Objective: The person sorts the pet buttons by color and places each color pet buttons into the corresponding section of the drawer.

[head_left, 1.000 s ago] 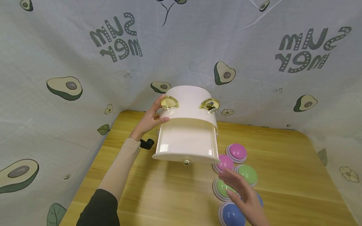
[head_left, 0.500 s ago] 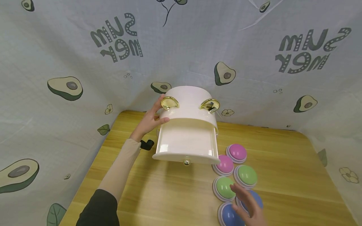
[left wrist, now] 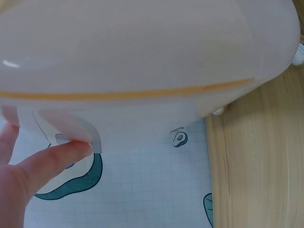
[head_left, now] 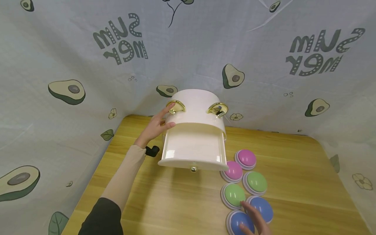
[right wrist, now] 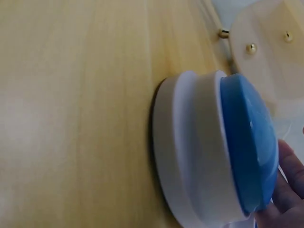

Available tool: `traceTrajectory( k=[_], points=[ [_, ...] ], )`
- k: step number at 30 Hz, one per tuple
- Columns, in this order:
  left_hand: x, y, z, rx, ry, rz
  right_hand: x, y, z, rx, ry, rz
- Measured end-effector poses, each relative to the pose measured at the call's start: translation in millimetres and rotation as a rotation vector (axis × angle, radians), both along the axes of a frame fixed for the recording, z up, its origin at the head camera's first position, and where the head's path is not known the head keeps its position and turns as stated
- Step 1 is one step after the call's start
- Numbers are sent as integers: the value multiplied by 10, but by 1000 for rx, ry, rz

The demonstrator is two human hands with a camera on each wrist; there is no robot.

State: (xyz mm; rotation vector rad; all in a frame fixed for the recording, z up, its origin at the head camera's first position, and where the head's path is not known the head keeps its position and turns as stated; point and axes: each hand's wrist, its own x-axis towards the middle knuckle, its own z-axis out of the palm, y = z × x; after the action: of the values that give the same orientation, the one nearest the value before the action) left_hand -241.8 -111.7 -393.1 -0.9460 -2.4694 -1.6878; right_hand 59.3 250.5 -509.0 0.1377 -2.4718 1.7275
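A white rounded box (head_left: 195, 106) with two gold ear-shaped rings stands at the back of the table, its drawer (head_left: 192, 143) pulled out. My left hand (head_left: 152, 130) rests against the box's left side, fingertips at the left gold ring and thumb by the drawer opening; the left wrist view shows its fingers against the box wall. At the front right, my right hand (head_left: 257, 220) is spread over a blue push button (head_left: 239, 223) with a white base. In the right wrist view its fingers (right wrist: 292, 178) are at the button's blue dome, mostly hidden behind it.
Another blue button (head_left: 262, 209), two green buttons (head_left: 234, 195) and two pink buttons (head_left: 246, 158) lie in two columns right of the drawer. One pink button sits close to the drawer's right corner. Behind the wooden table (head_left: 299, 176) hangs an avocado-print cloth (head_left: 188, 49).
My right hand has moved down toward the front, from above the green buttons to the near blue one. My left fingertips have shifted onto the gold ring. Box and buttons look unmoved.
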Motion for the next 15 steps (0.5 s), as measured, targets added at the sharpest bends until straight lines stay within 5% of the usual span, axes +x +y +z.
traceTrajectory(
  k=[11, 15],
  points=[
    [-9, 2, -9, -5, -10, 17, 44, 76, -262, 205, 146, -2],
    [-6, -4, -2, 3, -11, 8, 8, 96, -330, 216, 261, 38]
  ],
)
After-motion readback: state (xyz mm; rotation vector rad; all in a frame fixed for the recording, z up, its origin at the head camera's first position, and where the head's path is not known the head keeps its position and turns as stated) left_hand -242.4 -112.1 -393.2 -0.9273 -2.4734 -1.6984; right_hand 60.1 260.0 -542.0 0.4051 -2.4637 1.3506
